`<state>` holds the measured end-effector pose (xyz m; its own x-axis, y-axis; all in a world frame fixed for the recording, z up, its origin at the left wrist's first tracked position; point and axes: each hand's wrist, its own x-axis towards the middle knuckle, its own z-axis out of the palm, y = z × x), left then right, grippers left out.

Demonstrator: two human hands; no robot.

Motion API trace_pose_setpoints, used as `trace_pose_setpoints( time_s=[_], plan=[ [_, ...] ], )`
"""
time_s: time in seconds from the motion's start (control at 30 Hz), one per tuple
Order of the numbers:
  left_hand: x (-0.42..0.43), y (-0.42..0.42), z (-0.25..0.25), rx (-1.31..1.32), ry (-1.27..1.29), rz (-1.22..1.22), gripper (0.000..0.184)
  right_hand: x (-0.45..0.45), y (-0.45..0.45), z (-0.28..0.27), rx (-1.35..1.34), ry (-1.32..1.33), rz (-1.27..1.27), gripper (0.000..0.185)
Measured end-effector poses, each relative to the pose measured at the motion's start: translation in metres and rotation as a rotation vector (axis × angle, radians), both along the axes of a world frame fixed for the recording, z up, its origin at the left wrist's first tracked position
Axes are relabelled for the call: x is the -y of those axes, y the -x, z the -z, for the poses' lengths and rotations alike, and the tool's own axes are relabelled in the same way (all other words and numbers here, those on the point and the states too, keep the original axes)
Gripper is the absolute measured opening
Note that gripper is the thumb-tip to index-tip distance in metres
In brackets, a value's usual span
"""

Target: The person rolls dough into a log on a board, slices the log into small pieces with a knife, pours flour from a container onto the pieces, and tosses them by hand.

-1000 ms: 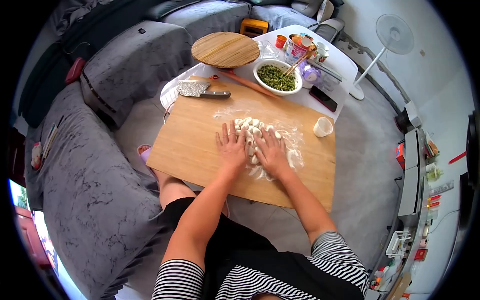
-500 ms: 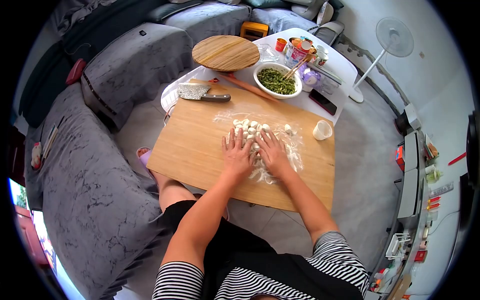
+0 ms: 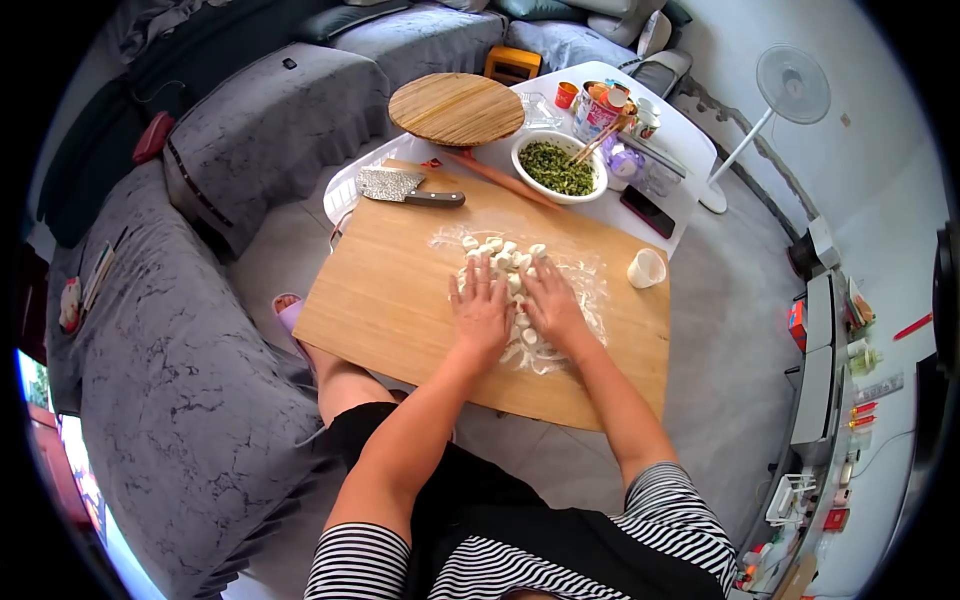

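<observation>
Several small white dough pieces [image 3: 516, 283] lie in a cluster on the floured wooden board [image 3: 390, 290]. My left hand [image 3: 482, 312] rests palm down on the left side of the cluster, its fingers stretched out. On the right side, my right hand [image 3: 556, 305] lies flat over the dough with its fingers spread. Between the two hands a strip of dough pieces shows, and others show beyond the fingertips. Whatever lies under the palms is hidden. White flour surrounds the pieces.
A cleaver [image 3: 410, 187] lies at the board's far left, near a rolling pin [image 3: 503, 180]. Behind are a round wooden lid [image 3: 457, 108], a bowl of chopped greens [image 3: 556, 167] with chopsticks and a phone [image 3: 647, 212]. A plastic cup [image 3: 647, 268] stands at the board's right.
Both hands have shifted slightly right and stayed flat over the dough. The pieces are gathered closer between them, and a lone piece at the right has joined the cluster or is covered.
</observation>
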<state>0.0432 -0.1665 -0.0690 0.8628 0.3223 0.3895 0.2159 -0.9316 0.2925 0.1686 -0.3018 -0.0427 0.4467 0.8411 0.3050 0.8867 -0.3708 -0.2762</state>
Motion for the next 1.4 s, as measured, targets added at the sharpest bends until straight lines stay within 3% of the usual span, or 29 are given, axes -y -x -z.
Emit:
trace_pose_setpoints(
  time_s=[0.07,0.13,0.23,0.33,0.4,0.43,0.57,0.67,0.73,0.83,0.9,0.93,1.0,1.03,1.1,1.13,1.2,1.23,1.3,1.4],
  plan=[
    [-0.01,-0.001,-0.015,0.013,0.109,-0.203,0.058,0.018,0.017,-0.009,-0.062,0.056,-0.107,0.055],
    [-0.016,-0.002,-0.014,-0.004,0.113,-0.213,0.062,0.029,0.011,-0.013,-0.019,0.114,-0.113,0.056],
    [-0.008,-0.002,-0.013,-0.02,0.195,-0.081,0.063,0.026,-0.005,-0.008,0.005,0.046,0.092,0.055],
    [0.002,0.004,-0.013,-0.053,0.019,0.092,0.054,-0.014,-0.028,-0.003,-0.07,-0.013,0.136,0.055],
    [-0.003,0.002,-0.011,0.06,0.146,0.144,0.042,-0.043,-0.023,-0.007,-0.085,-0.02,0.119,0.054],
    [-0.003,-0.001,-0.011,0.202,0.175,0.03,0.034,-0.054,-0.017,-0.007,-0.075,0.014,0.031,0.054],
    [-0.032,-0.006,-0.014,0.217,0.122,-0.185,0.047,-0.039,0.009,-0.008,-0.026,0.056,-0.142,0.054],
    [-0.047,-0.007,-0.02,0.211,0.157,-0.128,0.053,-0.005,0.006,-0.016,0.024,0.13,-0.184,0.054],
    [-0.055,-0.01,-0.009,0.143,0.129,-0.089,0.056,0.008,-0.005,-0.012,0.099,0.167,-0.067,0.055],
    [-0.056,-0.012,-0.003,0.125,0.185,0.104,0.046,-0.018,-0.024,-0.005,0.008,0.082,0.016,0.054],
    [-0.052,-0.004,-0.02,0.043,0.374,0.187,0.035,-0.05,-0.028,-0.007,-0.034,0.031,0.038,0.053],
    [-0.049,0.0,-0.032,0.039,0.367,0.185,0.035,-0.067,-0.028,-0.009,-0.075,0.021,0.027,0.054],
    [-0.043,0.004,-0.049,-0.002,0.481,-0.086,0.027,-0.087,-0.017,-0.011,-0.121,0.008,0.018,0.054],
    [-0.045,0.003,-0.046,-0.007,0.477,-0.084,0.027,-0.092,-0.011,-0.011,-0.08,0.117,-0.059,0.054],
    [-0.054,-0.002,-0.032,0.271,0.461,-0.173,0.036,-0.084,0.007,-0.025,0.016,0.254,-0.181,0.055],
    [-0.056,-0.004,-0.028,0.271,0.462,-0.173,0.036,-0.073,0.015,-0.026,0.016,0.254,-0.181,0.055],
    [-0.057,-0.006,-0.022,0.23,0.196,-0.121,0.047,-0.042,0.023,-0.024,0.049,0.253,-0.23,0.056],
    [-0.054,-0.006,-0.022,0.233,0.203,-0.123,0.047,-0.025,0.02,-0.019,0.119,0.298,-0.233,0.057],
    [-0.048,-0.005,-0.021,-0.066,0.106,0.089,0.054,-0.004,0.009,-0.016,0.091,0.295,-0.167,0.058],
    [-0.042,-0.003,-0.019,-0.084,0.129,0.253,0.058,0.002,-0.005,-0.006,0.073,0.255,-0.031,0.059]
  ],
)
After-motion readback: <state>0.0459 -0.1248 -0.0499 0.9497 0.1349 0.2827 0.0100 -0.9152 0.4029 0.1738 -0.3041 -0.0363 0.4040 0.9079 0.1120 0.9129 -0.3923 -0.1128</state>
